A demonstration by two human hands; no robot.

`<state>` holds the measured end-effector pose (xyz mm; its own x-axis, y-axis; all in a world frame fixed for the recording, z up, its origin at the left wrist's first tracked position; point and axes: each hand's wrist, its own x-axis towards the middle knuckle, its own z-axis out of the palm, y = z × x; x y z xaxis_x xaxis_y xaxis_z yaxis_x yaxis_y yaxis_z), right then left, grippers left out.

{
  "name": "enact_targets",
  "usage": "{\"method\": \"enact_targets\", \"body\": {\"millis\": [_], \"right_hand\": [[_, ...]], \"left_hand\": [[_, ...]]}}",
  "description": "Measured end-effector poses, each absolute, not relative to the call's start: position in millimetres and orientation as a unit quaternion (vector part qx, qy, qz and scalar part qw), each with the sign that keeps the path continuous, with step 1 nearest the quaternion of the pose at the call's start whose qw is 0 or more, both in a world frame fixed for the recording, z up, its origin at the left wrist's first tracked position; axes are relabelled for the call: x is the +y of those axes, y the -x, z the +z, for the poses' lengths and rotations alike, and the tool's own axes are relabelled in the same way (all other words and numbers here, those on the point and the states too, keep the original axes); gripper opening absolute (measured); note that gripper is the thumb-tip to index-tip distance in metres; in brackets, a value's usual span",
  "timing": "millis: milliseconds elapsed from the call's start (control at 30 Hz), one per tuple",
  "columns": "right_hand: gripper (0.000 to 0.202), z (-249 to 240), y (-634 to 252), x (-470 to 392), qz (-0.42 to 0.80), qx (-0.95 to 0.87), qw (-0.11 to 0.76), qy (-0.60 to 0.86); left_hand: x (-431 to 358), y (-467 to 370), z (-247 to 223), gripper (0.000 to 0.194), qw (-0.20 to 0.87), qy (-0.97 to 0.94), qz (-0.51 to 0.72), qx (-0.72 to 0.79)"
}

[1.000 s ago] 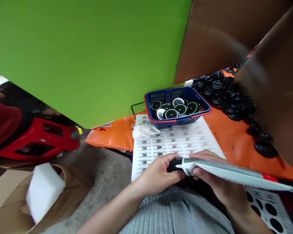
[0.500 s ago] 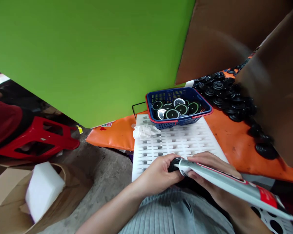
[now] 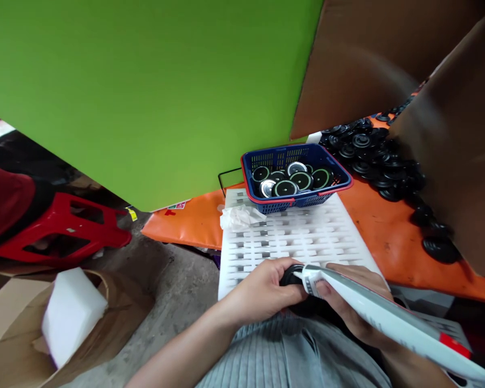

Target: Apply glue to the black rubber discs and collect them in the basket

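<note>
Again uppermost: white side of tube (image 3: 396, 318)

A grey-and-white tube (image 3: 388, 312) with a red band (image 3: 455, 345) slants, its nozzle (image 3: 298, 275) over a round black piece (image 3: 288, 276).

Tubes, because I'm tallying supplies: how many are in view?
1 tube, held in the right hand, one end at the black disc in the left hand. Others may be hidden, for instance behind the cardboard.

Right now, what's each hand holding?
Left hand: closed, holding a black round part.
Right hand: closed, holding a silver-and-white squeeze tube.
</note>
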<state>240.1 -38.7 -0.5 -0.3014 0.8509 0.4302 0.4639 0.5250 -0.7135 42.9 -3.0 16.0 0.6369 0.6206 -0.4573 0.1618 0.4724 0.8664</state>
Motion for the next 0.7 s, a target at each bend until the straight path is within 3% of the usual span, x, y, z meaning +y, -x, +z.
{"method": "enact_targets", "body": {"millis": [433, 700], "right_hand": [[0.014, 7.2, -233.4, -42.4, 0.213, -0.724, 0.466, 0.462], [0.016, 13.0, -229.9, -43.7, 0.201, -0.714, 0.488, 0.460]], "left_hand": [[-4.5, -42.8, 11.5, 0.025, 0.785, -0.445, 0.170, 0.397], [-3.5, -44.8, 17.9, 0.018, 0.765, -0.456, 0.257, 0.376]]}}
